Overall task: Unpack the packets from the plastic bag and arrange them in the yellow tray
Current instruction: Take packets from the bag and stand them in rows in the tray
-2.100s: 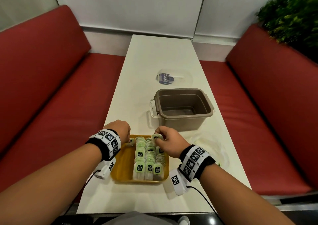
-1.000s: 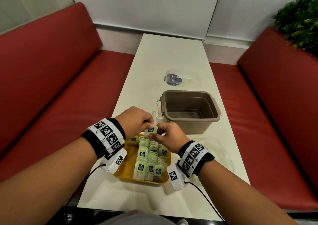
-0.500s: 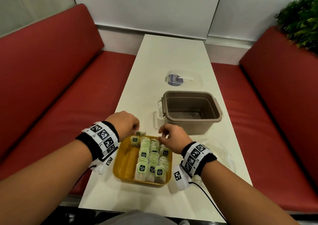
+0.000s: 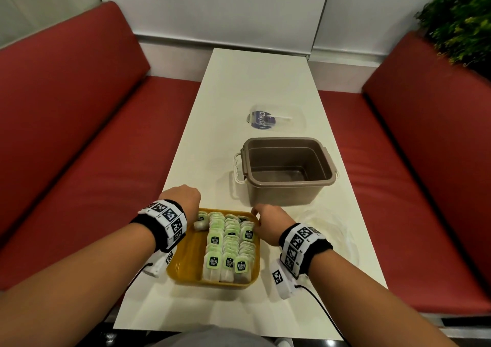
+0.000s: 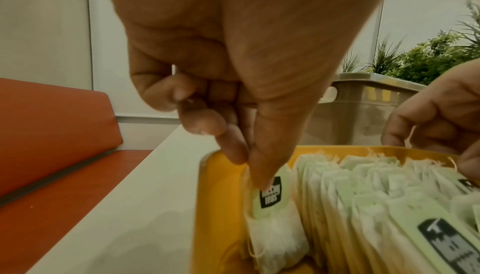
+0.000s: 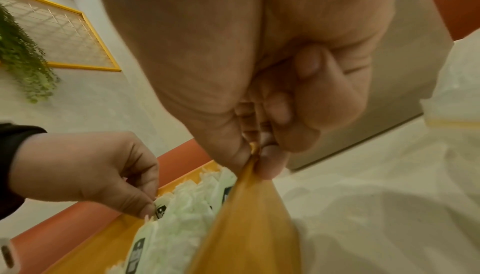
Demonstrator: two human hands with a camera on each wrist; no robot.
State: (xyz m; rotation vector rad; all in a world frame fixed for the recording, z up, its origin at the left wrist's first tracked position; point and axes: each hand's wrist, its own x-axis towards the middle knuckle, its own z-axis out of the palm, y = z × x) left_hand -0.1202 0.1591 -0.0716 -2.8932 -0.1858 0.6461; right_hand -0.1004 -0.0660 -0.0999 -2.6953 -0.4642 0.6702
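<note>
The yellow tray (image 4: 186, 264) sits at the table's near edge and holds three rows of green-tagged tea packets (image 4: 229, 243). My left hand (image 4: 196, 209) is over the tray's far left corner. Its thumb and forefinger pinch the green tag of one packet (image 5: 270, 194), which stands beside the left row. My right hand (image 4: 255, 213) is at the far right corner, where thumb and finger pinch the tray rim (image 6: 253, 149). The crumpled clear plastic bag (image 4: 328, 231) lies flat on the table to the right of the tray.
A brown plastic tub (image 4: 288, 187) with nothing in it stands just beyond the tray. Farther back lies a clear lid with a blue label (image 4: 263, 119). Red benches (image 4: 79, 160) flank the narrow white table (image 4: 255, 81). A plant (image 4: 459, 19) is at the back right.
A second ago both hands held one packet above the tray. My left hand has since lowered it into the far left corner, and my right hand has moved to the far right rim.
</note>
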